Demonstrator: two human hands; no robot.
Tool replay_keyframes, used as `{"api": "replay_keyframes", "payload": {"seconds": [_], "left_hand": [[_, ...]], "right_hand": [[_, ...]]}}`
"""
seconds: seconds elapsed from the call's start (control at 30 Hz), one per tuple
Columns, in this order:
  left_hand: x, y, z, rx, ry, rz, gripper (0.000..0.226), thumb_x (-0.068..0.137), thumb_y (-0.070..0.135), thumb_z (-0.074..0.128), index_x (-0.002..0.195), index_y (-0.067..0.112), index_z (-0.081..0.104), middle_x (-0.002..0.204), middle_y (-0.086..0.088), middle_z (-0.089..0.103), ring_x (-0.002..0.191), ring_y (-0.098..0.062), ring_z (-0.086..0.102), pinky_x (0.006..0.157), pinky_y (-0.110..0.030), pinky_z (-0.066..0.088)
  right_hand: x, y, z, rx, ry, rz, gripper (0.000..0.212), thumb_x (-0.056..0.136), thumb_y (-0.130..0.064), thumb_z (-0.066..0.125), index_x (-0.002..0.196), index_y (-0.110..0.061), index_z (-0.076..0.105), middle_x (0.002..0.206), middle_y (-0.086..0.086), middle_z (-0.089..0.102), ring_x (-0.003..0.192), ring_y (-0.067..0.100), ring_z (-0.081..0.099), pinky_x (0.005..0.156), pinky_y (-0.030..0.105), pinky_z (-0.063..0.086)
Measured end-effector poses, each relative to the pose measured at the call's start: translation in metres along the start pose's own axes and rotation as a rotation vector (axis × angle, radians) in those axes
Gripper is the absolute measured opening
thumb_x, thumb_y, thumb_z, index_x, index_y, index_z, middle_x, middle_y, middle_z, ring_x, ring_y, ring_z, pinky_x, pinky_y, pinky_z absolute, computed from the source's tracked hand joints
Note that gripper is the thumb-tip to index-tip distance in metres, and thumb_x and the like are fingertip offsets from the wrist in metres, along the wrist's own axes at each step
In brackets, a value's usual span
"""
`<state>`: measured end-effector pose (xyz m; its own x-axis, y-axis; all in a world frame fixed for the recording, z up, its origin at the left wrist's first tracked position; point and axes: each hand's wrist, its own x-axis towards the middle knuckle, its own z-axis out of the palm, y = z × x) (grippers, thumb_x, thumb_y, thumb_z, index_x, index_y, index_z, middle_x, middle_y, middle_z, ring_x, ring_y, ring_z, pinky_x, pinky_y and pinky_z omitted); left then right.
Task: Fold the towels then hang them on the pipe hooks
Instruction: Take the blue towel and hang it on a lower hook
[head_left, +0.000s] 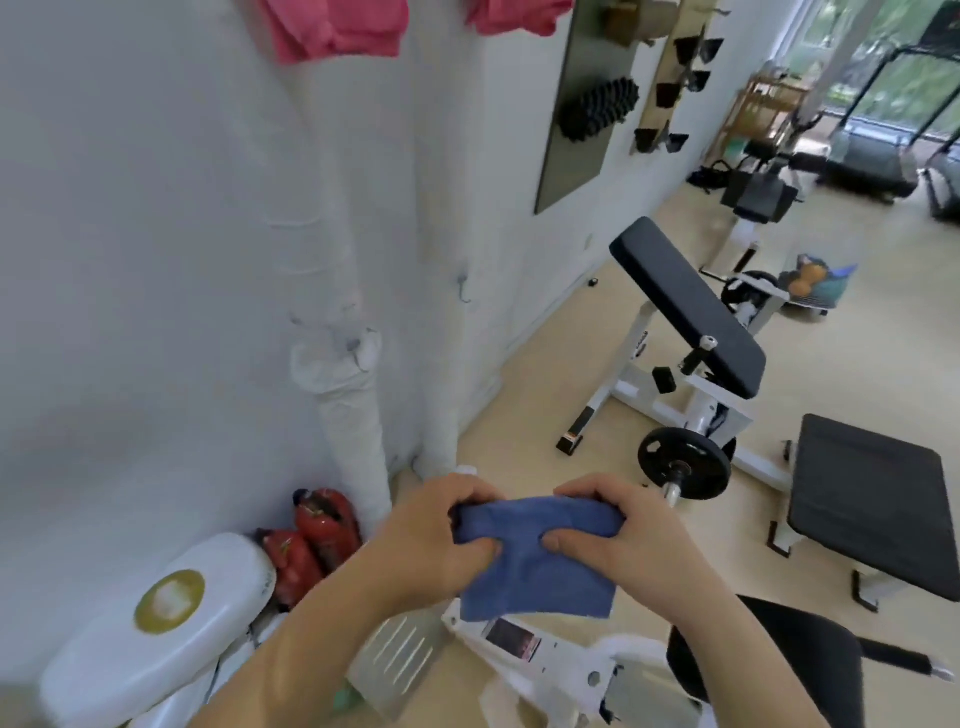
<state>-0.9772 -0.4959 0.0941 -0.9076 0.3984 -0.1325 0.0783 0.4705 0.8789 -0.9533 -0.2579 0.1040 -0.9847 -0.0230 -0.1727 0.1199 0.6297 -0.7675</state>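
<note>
**Item: blue towel** (535, 566). Small cloth held in the air low in the view, above a white machine frame (519, 644) and the floor. The top edge is bunched between both hands. The lower part hangs free as a rough square.

**Left hand** (436, 525). Fingers curl over the towel's upper left corner, with the thumb pressed on its front.

**Right hand** (623, 535). The same hold at the upper right corner. The two thumbs sit close together.

**Step in hand (judged).** Folding, or gathering the top edge ready for hanging.
- Match the two corners.
- Draw the top edge taut so the layers lie flat.
- Pinch the crease firmly.
- Keep the loose hem off the equipment below.

**Destination.** A bare hook (464, 288) on a white-wrapped pipe (441, 364), well above and beyond the hands. Two pink towels (335, 26) hang at the view's top edge, and their fastening is cut off.

**Surroundings.**
- A second wrapped pipe with a bulky joint (337, 358).
- Red padded items (311, 540), possibly boxing gloves, at the second pipe's foot.
- A white casing with a gold disc (166, 623).
- An angled black-padded bench (685, 306).
- A weight plate (683, 464) on a bar.
- A flat bench pad (867, 499).
- A ridged roller (597, 106) on a wall panel.
- Treadmills (872, 156) far off.

**Obstruction (judged).** The machine frame and the white casing stand between the person and the wall. A reach to the hook passes over them, so a dangling hem could snag.
</note>
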Motion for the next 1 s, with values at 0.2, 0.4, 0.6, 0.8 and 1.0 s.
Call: {"api": "replay_keyframes", "payload": {"seconds": [0.2,0.4,0.6,0.8,1.0], "left_hand": [[0.018,-0.029,-0.088,-0.162,0.191,-0.109,0.025,0.080,0.002,0.068,0.089,0.025,0.072,0.084,0.002,0.076,0.076,-0.008,0.071,0.065,-0.018,0.054],[0.045,-0.053,-0.127,-0.292,0.341,-0.146,0.022,0.087,0.001,0.072,0.099,0.021,0.072,0.087,0.001,0.079,0.074,-0.005,0.074,0.063,-0.017,0.057],[0.092,-0.083,-0.150,-0.386,0.571,-0.281,0.018,0.088,0.009,0.074,0.102,0.020,0.069,0.093,0.003,0.078,0.086,-0.009,0.075,0.070,-0.019,0.057],[0.148,-0.116,-0.153,-0.270,0.722,-0.431,0.010,0.085,0.006,0.071,0.091,0.014,0.069,0.081,-0.004,0.073,0.071,-0.014,0.065,0.062,-0.015,0.050],[0.192,-0.154,-0.152,0.032,0.739,-0.506,0.026,0.081,0.007,0.071,0.080,0.032,0.063,0.074,0.011,0.066,0.068,-0.003,0.059,0.059,-0.006,0.042]], "right_hand": [[0.067,-0.050,0.044,0.093,-0.060,-0.009,0.032,0.082,-0.005,0.079,0.105,-0.025,0.073,0.095,-0.009,0.077,0.087,0.004,0.070,0.073,0.018,0.057],[0.143,-0.082,0.070,0.117,0.006,-0.092,0.014,0.087,-0.027,0.071,0.096,-0.032,0.062,0.083,-0.002,0.070,0.073,0.006,0.064,0.071,0.031,0.058],[0.233,-0.093,0.093,0.103,-0.049,-0.108,0.017,0.084,-0.041,0.072,0.095,-0.042,0.060,0.085,-0.006,0.073,0.083,0.011,0.071,0.080,0.042,0.061],[0.325,-0.093,0.113,0.046,-0.224,-0.125,0.017,0.093,-0.028,0.071,0.104,-0.020,0.061,0.094,0.002,0.072,0.088,0.017,0.068,0.076,0.028,0.055],[0.397,-0.067,0.143,-0.094,-0.288,-0.164,0.018,0.090,-0.030,0.072,0.092,-0.024,0.055,0.082,0.000,0.064,0.079,0.021,0.062,0.068,0.031,0.048]]}}
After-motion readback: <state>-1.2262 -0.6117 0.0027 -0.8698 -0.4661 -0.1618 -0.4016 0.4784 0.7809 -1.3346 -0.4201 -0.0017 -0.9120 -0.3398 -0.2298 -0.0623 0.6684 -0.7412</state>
